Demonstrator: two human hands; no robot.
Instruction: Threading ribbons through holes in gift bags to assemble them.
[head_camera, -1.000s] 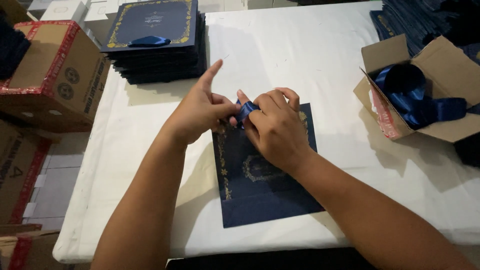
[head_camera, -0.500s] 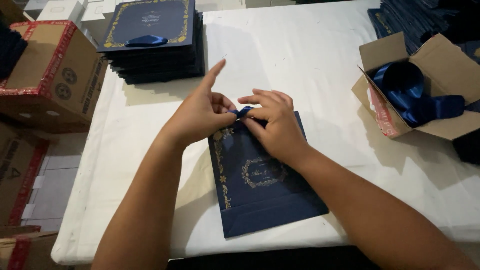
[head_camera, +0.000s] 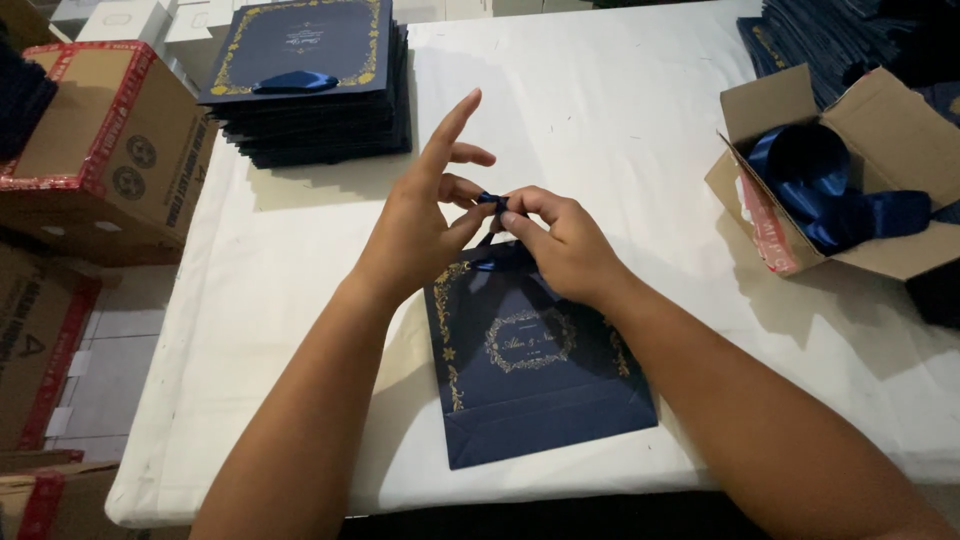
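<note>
Hands moved up off the bag face to its top edge. Left hand (head_camera: 415, 235) and right hand (head_camera: 560, 245) are together, pinching the blue ribbon (head_camera: 492, 203) above the flat navy gift bag (head_camera: 535, 385) on the counter (head_camera: 620, 110); tying step, likely needs tightening. Stack of finished bags (head_camera: 305, 85) far left, open carton of ribbon (head_camera: 850, 180) right.

Bag (head_camera: 540, 400) top, ribbon (head_camera: 492, 200) mostly behind fingers (head_camera: 520, 212).
</note>
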